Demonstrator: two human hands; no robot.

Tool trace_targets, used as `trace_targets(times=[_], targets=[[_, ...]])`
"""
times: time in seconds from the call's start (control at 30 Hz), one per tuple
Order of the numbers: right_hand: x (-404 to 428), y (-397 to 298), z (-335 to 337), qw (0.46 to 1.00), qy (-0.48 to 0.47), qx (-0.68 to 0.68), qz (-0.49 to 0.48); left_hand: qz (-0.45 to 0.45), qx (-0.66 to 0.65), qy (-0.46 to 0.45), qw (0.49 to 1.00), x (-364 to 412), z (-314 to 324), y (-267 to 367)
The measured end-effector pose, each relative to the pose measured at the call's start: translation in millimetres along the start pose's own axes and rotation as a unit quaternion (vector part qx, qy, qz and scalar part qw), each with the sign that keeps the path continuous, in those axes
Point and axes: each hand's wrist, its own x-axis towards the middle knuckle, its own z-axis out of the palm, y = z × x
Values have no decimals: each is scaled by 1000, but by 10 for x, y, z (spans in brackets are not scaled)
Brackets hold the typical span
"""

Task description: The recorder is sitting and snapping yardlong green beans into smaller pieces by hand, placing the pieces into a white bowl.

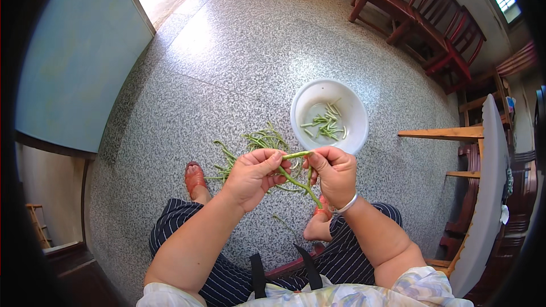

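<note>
Between my two hands a long green bean (297,154) is stretched, pinched at both sides by thumb and fingers. My left hand (261,170) grips it on one side, and a length hangs down from there toward the right foot. My right hand (335,170), with a bangle at the wrist, pinches the other side; a green piece also dangles below its fingers. Just past the right hand stands a white plastic basin (299,102) holding short cut bean pieces (328,123). Behind my left hand, a loose heap of whole long beans (266,138) lies on the floor, partly hidden.
A single thin bean strand (283,224) lies on the speckled floor (222,72) between my feet. Red wooden chairs (405,17) line the wall at upper right. A table (484,204) with wooden legs stands at my right. A pale blue panel (76,59) rises at left.
</note>
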Motion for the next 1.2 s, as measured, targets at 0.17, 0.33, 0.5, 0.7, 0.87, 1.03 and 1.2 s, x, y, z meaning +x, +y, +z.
trace_targets(times=[0.17,0.33,0.5,0.7,0.87,1.03,1.2], targets=[[95,96,-17,986,5,156,66,-1,35,17,999,7,5,-74],[193,172,-141,969,-50,155,185,49,112,66,990,49,-47,-154],[173,214,-163,945,-186,122,239,115,174,115,971,94,-105,-150],[162,348,-160,918,-305,-29,250,101,336,109,930,68,-181,-107],[30,923,-126,864,-371,-179,291,201,336,186,901,16,-262,157],[-313,1773,-47,762,-426,-314,372,216,203,209,932,-108,-277,341],[-54,2325,28,644,-455,-594,159,224,164,203,939,-219,-241,395]])
